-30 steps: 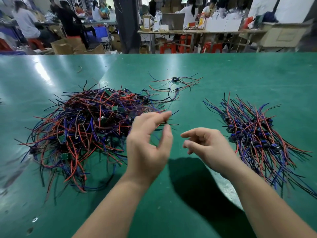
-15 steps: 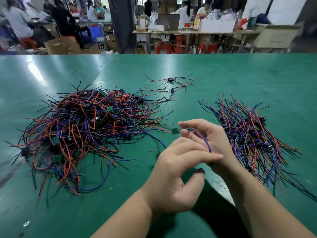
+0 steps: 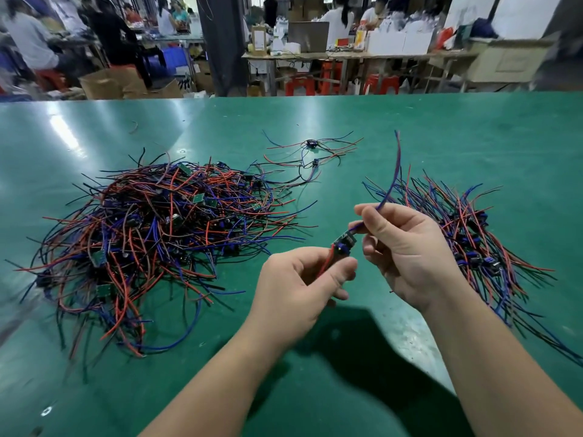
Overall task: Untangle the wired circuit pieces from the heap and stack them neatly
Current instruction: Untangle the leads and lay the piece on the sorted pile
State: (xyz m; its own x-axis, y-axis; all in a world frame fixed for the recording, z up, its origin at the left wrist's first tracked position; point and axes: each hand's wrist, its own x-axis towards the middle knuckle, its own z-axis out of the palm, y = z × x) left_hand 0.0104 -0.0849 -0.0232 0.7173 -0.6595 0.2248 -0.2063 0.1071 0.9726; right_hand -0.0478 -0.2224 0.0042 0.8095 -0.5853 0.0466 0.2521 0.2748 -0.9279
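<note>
A big tangled heap (image 3: 157, 234) of red, blue and black wired circuit pieces lies on the left of the green table (image 3: 441, 137). On the right lies an aligned stack (image 3: 473, 244) of the same pieces. Between them, above the table, I hold one wired circuit piece (image 3: 344, 242). My left hand (image 3: 299, 285) pinches its red wires near the small board. My right hand (image 3: 407, 247) grips its blue wire, which curves up past the fingers.
A few loose wired pieces (image 3: 310, 152) lie apart at the middle back of the table. Beyond the far edge stand workbenches (image 3: 347, 55), red stools, cardboard boxes and several seated people. A dark pillar (image 3: 220, 42) rises behind the table.
My hands pulled one piece out of the heap and moved apart, drawing it straight between them. The blue wire now stands up from my right hand.
</note>
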